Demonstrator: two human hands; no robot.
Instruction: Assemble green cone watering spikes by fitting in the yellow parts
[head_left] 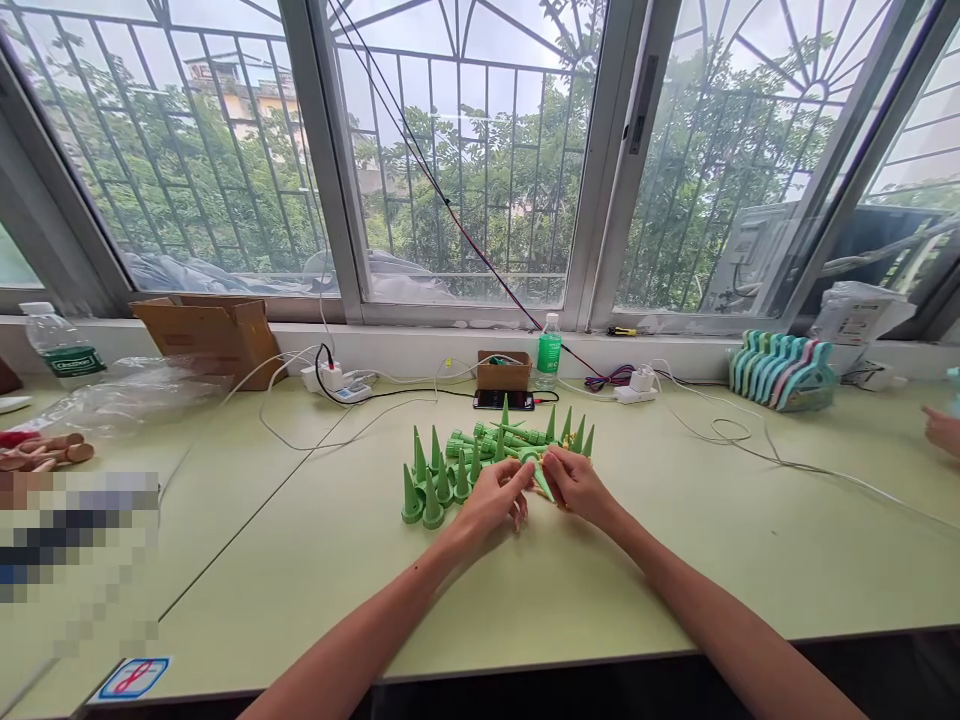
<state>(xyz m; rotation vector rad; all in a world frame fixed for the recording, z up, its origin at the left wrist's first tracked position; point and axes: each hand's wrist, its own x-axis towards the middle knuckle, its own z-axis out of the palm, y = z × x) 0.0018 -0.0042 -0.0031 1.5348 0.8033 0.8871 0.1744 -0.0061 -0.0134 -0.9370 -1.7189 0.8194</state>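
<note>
My left hand (pixel 501 492) is closed around the wide end of a green plastic plant watering spike (pixel 543 482), whose pointed tip slants down toward the table. Close beside it, my right hand (pixel 577 484) is pinched at the spike; whether it also grips a small part is hidden by the fingers. Several more green spikes (pixel 433 500) stand points up on their round caps to the left of my hands. Behind the hands, other green spikes (pixel 469 443) lie in a heap. Small yellow-orange pieces (pixel 568 440) show at the right of the group.
Behind the spikes are a phone (pixel 502 400), a small cardboard box (pixel 504 374) and a green-labelled bottle (pixel 549 352). White cables (pixel 780 455) cross the table at right. Teal frame-like items (pixel 781 370) stand farther right. Another person's hand (pixel 942 430) shows at the right edge.
</note>
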